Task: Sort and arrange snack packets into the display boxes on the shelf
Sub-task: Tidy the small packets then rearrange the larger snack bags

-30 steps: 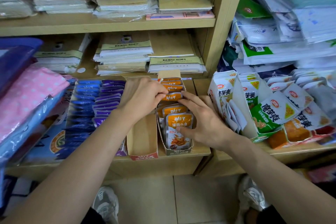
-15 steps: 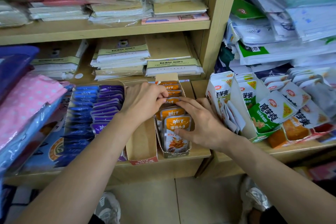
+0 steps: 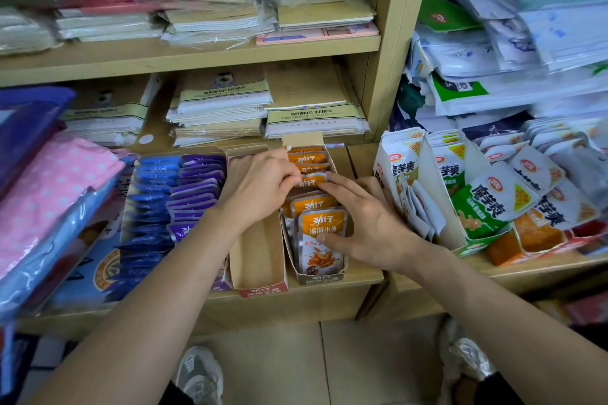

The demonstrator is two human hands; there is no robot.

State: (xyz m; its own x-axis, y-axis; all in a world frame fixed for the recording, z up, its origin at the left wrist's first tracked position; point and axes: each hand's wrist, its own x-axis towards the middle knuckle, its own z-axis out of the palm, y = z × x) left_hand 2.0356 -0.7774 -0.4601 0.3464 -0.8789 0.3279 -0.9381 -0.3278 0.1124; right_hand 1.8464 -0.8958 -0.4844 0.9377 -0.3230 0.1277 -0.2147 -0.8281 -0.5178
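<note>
From the head camera, my left hand (image 3: 260,187) pinched the top edge of one orange packet (image 3: 311,180) midway down the narrow display box (image 3: 317,277), holding it upright so the row stood in file. My right hand (image 3: 368,223) lay spread, fingertips against that same packet and thumb pressing the front packet (image 3: 324,240) (to stop it tipping forward). The neighbouring box (image 3: 260,273) sat empty beside it.

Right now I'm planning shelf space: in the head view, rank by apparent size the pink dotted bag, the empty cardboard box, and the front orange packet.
1. Pink dotted bag, though nearness may exaggerate it.
2. Empty cardboard box.
3. Front orange packet.
</note>
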